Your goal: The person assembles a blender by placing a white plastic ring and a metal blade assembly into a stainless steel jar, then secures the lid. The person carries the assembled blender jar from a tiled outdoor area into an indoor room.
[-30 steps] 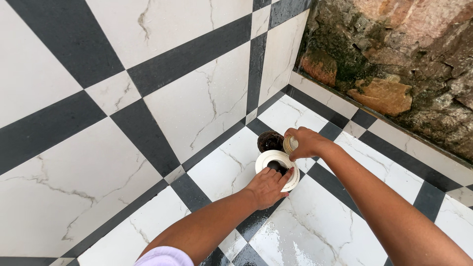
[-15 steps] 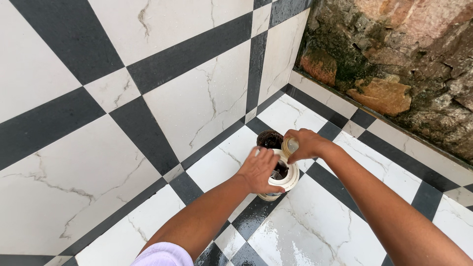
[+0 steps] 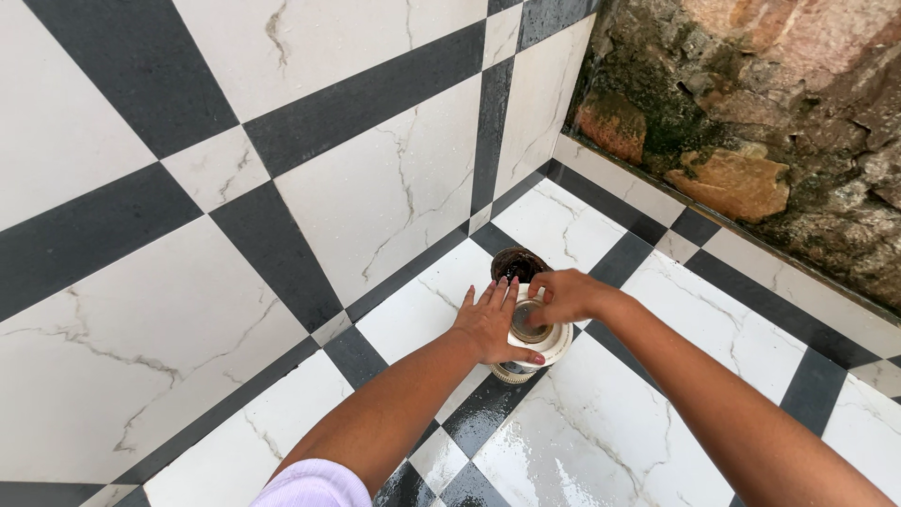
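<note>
Floor (image 3: 601, 441): white marble-look tiles with black bands and small black squares, wet and glossy at near right. Round drain hole (image 3: 518, 264), dark brown inside, at far end by tiled wall corner. Just near of hole, white round drain fitting (image 3: 554, 345) with perforated cream base resting on floor, straddling black band and white tile.
</note>
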